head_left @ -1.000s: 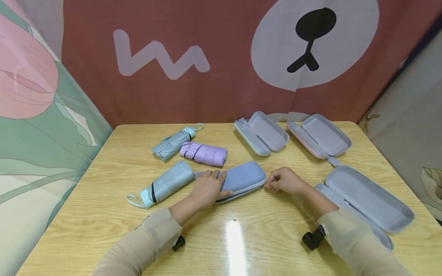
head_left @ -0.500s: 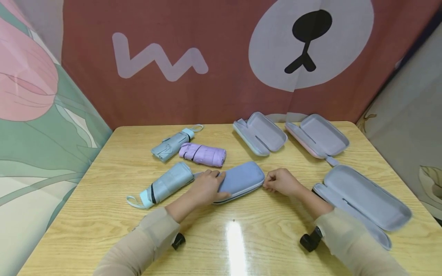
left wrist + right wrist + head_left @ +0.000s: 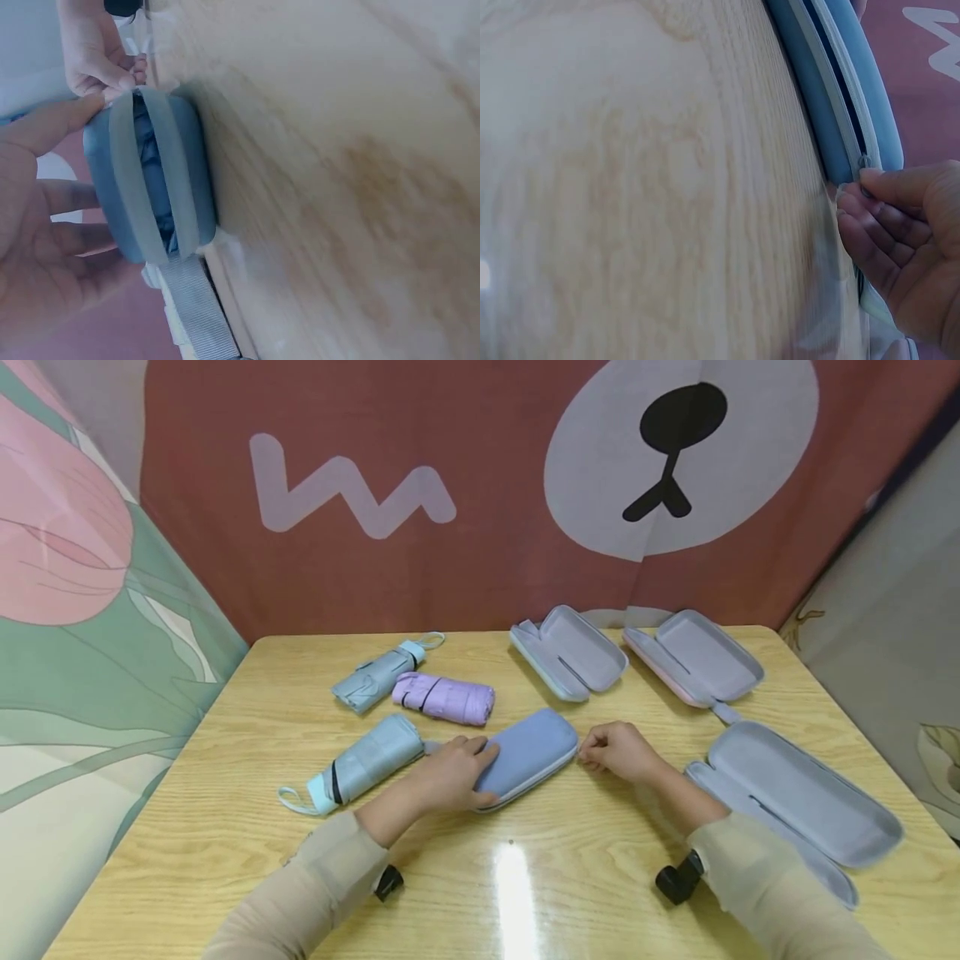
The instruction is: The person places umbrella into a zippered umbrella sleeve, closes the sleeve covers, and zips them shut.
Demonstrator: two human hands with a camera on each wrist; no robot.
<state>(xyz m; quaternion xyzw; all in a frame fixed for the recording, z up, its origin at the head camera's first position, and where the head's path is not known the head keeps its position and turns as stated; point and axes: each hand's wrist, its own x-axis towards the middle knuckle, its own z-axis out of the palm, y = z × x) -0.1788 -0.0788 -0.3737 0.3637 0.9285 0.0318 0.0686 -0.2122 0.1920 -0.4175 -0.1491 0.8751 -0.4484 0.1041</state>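
Note:
A blue zip case (image 3: 528,747) lies on the table, lid down, with its zip still parted along the near side. In the left wrist view, dark blue folded fabric (image 3: 154,169) shows through the gap at its end. My left hand (image 3: 453,777) rests over the case's left end, thumb on the near edge and fairly straight fingers across the lid. At the right corner my right hand (image 3: 618,752) pinches the zip pull (image 3: 865,163) between thumb and forefinger, its other fingers curled below.
Two pale blue folded umbrellas (image 3: 371,760) and a purple one (image 3: 446,697) lie to the left. Open grey-lined cases stand on the right: one (image 3: 581,647) at the back, another (image 3: 708,652) beside it, and a larger one (image 3: 810,793) by my right forearm.
The case has turned slightly, its left end swinging towards me. Its near-side gap looks narrower in the head view. My right hand stays at the right corner.

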